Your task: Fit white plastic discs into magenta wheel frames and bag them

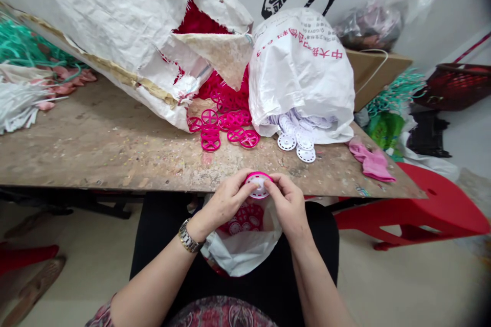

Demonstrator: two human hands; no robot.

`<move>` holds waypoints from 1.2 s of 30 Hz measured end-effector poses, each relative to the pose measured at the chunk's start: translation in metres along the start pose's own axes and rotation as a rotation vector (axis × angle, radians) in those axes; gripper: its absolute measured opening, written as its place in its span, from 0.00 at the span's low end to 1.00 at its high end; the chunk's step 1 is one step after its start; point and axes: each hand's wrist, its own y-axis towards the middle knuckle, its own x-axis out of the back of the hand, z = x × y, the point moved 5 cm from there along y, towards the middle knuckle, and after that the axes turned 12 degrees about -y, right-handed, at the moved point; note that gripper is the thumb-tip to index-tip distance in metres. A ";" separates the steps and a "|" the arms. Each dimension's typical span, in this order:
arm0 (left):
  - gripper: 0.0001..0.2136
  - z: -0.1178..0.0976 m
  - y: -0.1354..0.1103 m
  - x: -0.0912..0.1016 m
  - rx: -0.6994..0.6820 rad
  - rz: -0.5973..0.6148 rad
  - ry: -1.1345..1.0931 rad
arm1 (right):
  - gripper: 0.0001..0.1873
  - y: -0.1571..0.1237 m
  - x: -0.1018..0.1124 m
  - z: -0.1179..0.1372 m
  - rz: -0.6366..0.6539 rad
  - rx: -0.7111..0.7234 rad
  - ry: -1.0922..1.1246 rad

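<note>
Left hand [226, 202] and right hand [287, 204] close together on a magenta plastic wheel [259, 174] around a white disc [260, 187], just off the wooden table's [115, 153] near edge; it looks light, stiff, perhaps brittle, best held by the rim.

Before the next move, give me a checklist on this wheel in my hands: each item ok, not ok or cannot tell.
1. Both hands on the magenta wheel: left hand, right hand: ok.
2. White disc seated inside the wheel: cannot tell, fingers cover it.
3. White plastic bag open below the hands: ok.
4. Loose magenta wheels and white discs on the wooden workbench, in front: ok.
</note>
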 end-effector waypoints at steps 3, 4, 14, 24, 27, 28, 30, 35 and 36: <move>0.17 0.004 -0.002 0.000 0.077 0.030 -0.078 | 0.10 0.003 0.001 0.000 -0.002 -0.013 0.047; 0.17 0.005 -0.002 0.000 0.073 0.023 -0.074 | 0.10 0.003 0.001 0.001 0.013 -0.007 0.054; 0.15 0.006 -0.005 0.001 -0.046 -0.001 0.119 | 0.05 0.000 -0.005 0.002 0.024 0.017 -0.007; 0.16 0.015 0.001 0.002 0.142 -0.087 -0.290 | 0.21 0.001 -0.013 -0.002 0.185 0.063 0.155; 0.18 0.010 -0.002 0.000 0.089 -0.048 -0.215 | 0.18 -0.002 -0.012 -0.001 0.111 0.073 0.114; 0.19 0.009 -0.003 0.000 0.073 -0.047 -0.188 | 0.17 -0.003 -0.011 0.000 0.098 0.082 0.108; 0.19 0.009 -0.006 -0.001 0.055 -0.063 -0.149 | 0.15 -0.006 -0.012 0.002 0.087 0.098 0.108; 0.19 0.007 -0.008 -0.002 0.051 -0.044 -0.084 | 0.14 -0.007 -0.010 0.001 0.117 0.075 0.142; 0.19 0.005 -0.008 -0.002 0.054 -0.009 -0.055 | 0.15 -0.007 -0.009 0.001 0.149 0.071 0.132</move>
